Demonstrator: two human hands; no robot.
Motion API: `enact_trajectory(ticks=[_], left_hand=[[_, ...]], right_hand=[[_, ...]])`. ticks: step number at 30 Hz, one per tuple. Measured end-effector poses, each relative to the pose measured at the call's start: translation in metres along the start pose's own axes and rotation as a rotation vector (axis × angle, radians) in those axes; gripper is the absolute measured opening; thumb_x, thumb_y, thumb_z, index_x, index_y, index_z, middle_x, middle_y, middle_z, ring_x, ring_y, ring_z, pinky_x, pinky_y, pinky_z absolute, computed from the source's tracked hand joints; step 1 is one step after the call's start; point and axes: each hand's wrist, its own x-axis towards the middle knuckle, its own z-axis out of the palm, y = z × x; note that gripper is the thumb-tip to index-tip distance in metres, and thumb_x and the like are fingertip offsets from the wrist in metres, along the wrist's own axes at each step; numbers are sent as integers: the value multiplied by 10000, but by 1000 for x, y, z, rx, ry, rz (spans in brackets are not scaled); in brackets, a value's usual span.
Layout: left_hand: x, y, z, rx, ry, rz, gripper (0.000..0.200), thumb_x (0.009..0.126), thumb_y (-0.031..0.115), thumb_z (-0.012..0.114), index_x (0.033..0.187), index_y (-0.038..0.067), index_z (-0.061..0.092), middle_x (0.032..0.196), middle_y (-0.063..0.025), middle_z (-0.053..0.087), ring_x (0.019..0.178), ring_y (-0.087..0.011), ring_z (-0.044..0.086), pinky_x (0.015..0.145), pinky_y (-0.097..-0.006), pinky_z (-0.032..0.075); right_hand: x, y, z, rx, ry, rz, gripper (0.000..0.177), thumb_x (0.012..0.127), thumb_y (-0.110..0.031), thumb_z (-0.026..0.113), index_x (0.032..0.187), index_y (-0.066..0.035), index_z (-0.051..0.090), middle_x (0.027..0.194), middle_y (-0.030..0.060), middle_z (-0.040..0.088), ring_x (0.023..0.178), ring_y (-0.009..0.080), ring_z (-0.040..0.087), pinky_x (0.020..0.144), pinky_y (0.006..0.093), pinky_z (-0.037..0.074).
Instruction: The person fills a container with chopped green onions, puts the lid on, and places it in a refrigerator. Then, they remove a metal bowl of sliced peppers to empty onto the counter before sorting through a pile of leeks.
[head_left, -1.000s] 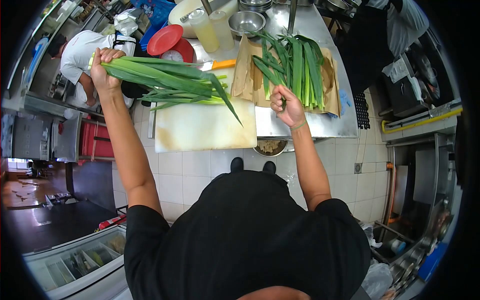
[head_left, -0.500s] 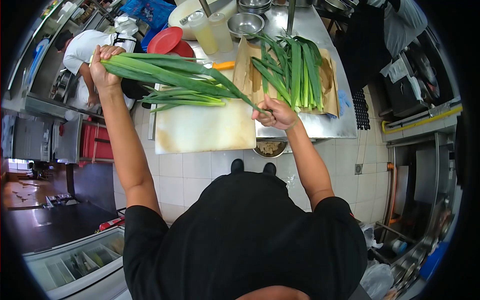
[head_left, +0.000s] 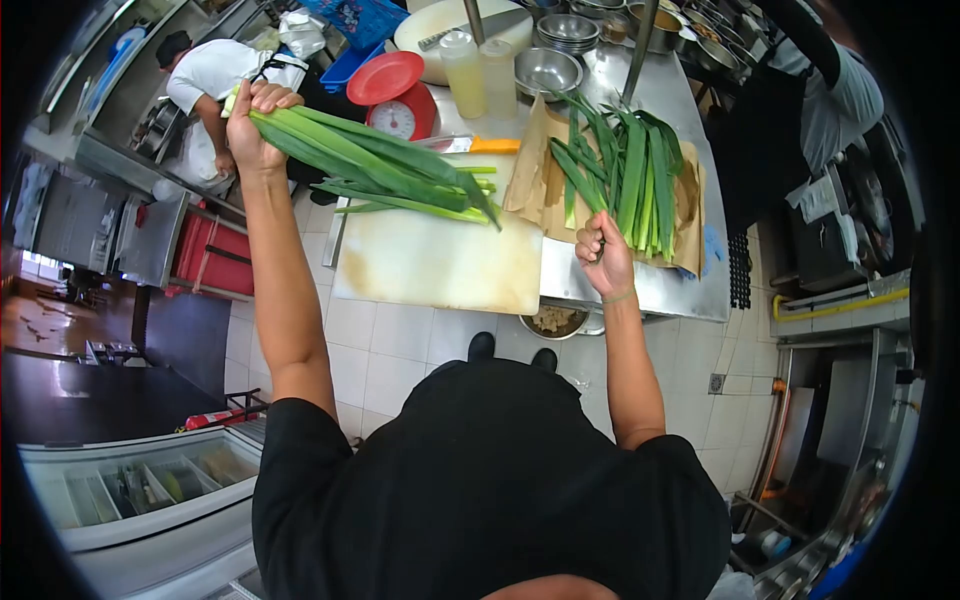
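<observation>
My left hand [head_left: 262,125] is wrapped round the pale ends of a bunch of leeks [head_left: 375,155], raised above the table's left side. Their long green leaves slope down to the right over a white cutting board [head_left: 440,262]. More leeks [head_left: 440,207] lie on the board beneath them. My right hand [head_left: 607,257] is closed at the table's front edge, with a small dark green scrap, apparently leaf, between its fingers. Just beyond it, another pile of leeks [head_left: 640,180] rests on brown paper [head_left: 530,180].
An orange-handled knife [head_left: 492,146] lies behind the board. Further back are a red scale [head_left: 412,115], bottles [head_left: 463,75] and metal bowls [head_left: 548,72]. Below the table edge sits a bowl [head_left: 555,320]. Co-workers stand at left [head_left: 235,75] and right [head_left: 825,90].
My right hand has moved right and away from the bunch, and the leaf tip it pinched now hangs free. My left hand still grips the leeks. The view has shifted.
</observation>
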Motion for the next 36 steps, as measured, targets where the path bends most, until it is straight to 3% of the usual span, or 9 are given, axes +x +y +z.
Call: enact_trajectory(ticks=[8, 12, 14, 19, 22, 24, 29, 33, 36], left_hand=[[-8, -20, 23, -108, -131, -37, 216, 975, 195, 469, 793, 79, 454, 663, 11, 415, 624, -108, 414, 691, -292, 371], [-10, -31, 28, -63, -150, -60, 200, 977, 190, 464, 810, 80, 455, 664, 15, 413, 624, -106, 411, 687, -288, 368], [-10, -36, 29, -33, -145, -59, 197, 982, 196, 460, 821, 84, 455, 666, 18, 414, 623, -105, 413, 689, -288, 370], [-14, -41, 35, 7, -127, -21, 205, 995, 189, 434, 819, 85, 445, 658, 24, 394, 612, -94, 392, 682, -272, 360], [-17, -38, 41, 54, -167, -12, 221, 1004, 204, 426, 819, 85, 447, 650, 27, 389, 601, -90, 389, 669, -268, 356], [-20, -41, 53, 125, -160, -14, 222, 1002, 217, 438, 821, 91, 457, 651, 32, 388, 601, -89, 397, 670, -275, 360], [-14, -18, 111, 357, -315, 57, 234, 1014, 243, 415, 836, 100, 465, 663, 42, 362, 605, -80, 374, 660, -269, 346], [-15, -5, 162, 819, -332, 163, 240, 997, 244, 442, 801, 105, 430, 666, 35, 349, 594, -83, 348, 669, -271, 363], [-13, -35, 175, 1737, -359, 89, 256, 964, 268, 531, 886, 24, 539, 704, -25, 524, 649, -154, 513, 665, -339, 439]], right_hand=[[-15, -21, 108, -487, -302, 95, 210, 1018, -228, 436, 1074, -56, 543, 730, -43, 428, 589, 16, 379, 488, 163, 308], [-9, -7, 150, -840, -414, 78, 230, 988, -237, 510, 1024, -29, 601, 680, -59, 431, 588, 11, 373, 485, 188, 304], [-6, 7, 171, -1217, -571, -296, 232, 954, -245, 579, 925, -22, 634, 697, -77, 473, 589, 7, 374, 506, 197, 306], [2, 17, 179, -1384, -548, -181, 214, 934, -220, 615, 908, -9, 637, 678, -85, 467, 600, 18, 367, 519, 217, 303], [13, 27, 166, -1195, -559, -247, 181, 939, -211, 604, 918, -32, 608, 670, -81, 445, 584, 19, 352, 509, 209, 290], [19, 27, 159, -668, -302, -51, 111, 949, -180, 578, 921, -73, 572, 686, -74, 434, 565, 21, 348, 485, 199, 277], [33, 18, 130, -293, -95, -140, 121, 956, -166, 534, 859, -93, 531, 672, -54, 404, 530, 40, 356, 442, 192, 268], [18, -7, 93, -200, -104, -48, 250, 1009, -194, 380, 767, -135, 405, 670, -38, 386, 532, 53, 365, 423, 192, 284], [6, -24, 65, -76, -129, -13, 238, 1018, -189, 354, 791, -144, 409, 702, -37, 402, 532, 45, 364, 406, 180, 283]])
